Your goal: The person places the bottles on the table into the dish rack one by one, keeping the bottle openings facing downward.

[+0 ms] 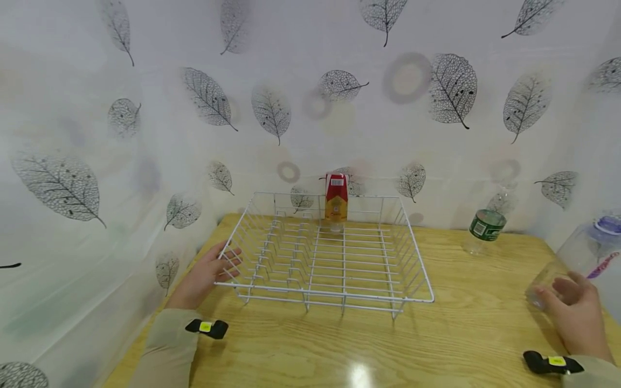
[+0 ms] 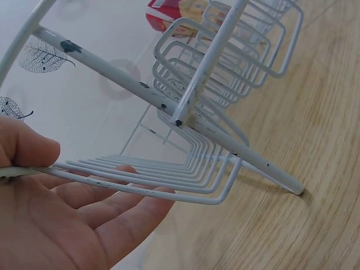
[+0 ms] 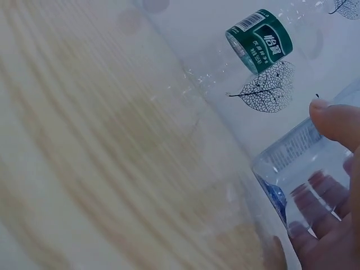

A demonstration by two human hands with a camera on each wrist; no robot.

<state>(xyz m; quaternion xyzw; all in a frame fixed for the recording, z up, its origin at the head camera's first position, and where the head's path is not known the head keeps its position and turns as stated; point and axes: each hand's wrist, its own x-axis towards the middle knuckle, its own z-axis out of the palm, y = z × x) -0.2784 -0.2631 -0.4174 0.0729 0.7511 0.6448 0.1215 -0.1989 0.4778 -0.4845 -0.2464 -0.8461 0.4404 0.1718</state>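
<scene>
A white wire dish rack (image 1: 349, 293) stands on the wooden table. My left hand (image 1: 213, 269) holds its left side; in the left wrist view the thumb lies over a rim wire and the fingers (image 2: 132, 225) stretch beneath the side wires. At the far right, my right hand (image 1: 577, 310) grips a large clear plastic bottle (image 1: 574, 245) with a purple cap, which leans to the right. The bottle's body (image 3: 298, 152) shows the fingers behind it in the right wrist view, with the thumb on the near side.
A red and yellow packaged bottle (image 1: 336, 202) stands at the rack's back. A clear water bottle with a green label (image 1: 487, 225) is at the table's back right. Translucent leaf-patterned curtains (image 1: 310, 134) enclose the wooden table (image 1: 301, 345).
</scene>
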